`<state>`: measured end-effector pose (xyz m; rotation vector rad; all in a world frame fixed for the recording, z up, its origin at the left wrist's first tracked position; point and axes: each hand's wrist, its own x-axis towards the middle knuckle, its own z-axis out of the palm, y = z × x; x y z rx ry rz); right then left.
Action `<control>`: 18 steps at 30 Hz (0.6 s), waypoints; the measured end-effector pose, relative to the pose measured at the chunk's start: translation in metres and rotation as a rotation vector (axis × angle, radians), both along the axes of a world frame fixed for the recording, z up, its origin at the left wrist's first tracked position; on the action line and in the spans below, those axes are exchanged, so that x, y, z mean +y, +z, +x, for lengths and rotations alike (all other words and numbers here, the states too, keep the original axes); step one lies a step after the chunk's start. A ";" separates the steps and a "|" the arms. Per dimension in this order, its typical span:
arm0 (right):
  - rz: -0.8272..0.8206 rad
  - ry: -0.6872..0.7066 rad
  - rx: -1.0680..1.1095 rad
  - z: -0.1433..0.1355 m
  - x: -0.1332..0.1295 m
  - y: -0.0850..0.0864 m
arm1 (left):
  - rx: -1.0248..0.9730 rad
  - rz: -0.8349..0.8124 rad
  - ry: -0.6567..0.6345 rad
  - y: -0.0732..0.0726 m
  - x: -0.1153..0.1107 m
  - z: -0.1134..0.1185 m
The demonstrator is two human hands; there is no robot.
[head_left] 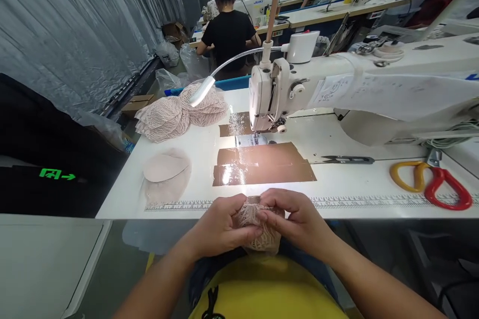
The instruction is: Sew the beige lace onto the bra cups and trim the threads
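Nearest the camera is a yellow garment [269, 291], with the forearms extending past it. Beyond it, the left hand [220, 224] and right hand [297, 217] both grip a beige lace piece [265, 240], thumbs and fingers pinched on its upper part. Sound handling, in this inspector's judgement, calls for light, even pressure, the layers kept flat between the fingertips, and no sideways pull, as openwork of this kind probably distorts or snags easily. Thumbs are best kept level so that the edge can be checked for folds. The piece lies between the hands, its lower part hanging free below the fingers, at the near edge of the white table [202, 152]. Whether its layers are aligned cannot be told.
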<state>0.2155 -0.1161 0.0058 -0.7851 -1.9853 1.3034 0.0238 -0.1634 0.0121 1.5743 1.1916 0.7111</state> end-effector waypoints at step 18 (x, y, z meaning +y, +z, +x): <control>0.010 -0.237 -0.092 -0.005 0.013 0.002 | -0.251 -0.134 0.017 -0.002 0.028 -0.004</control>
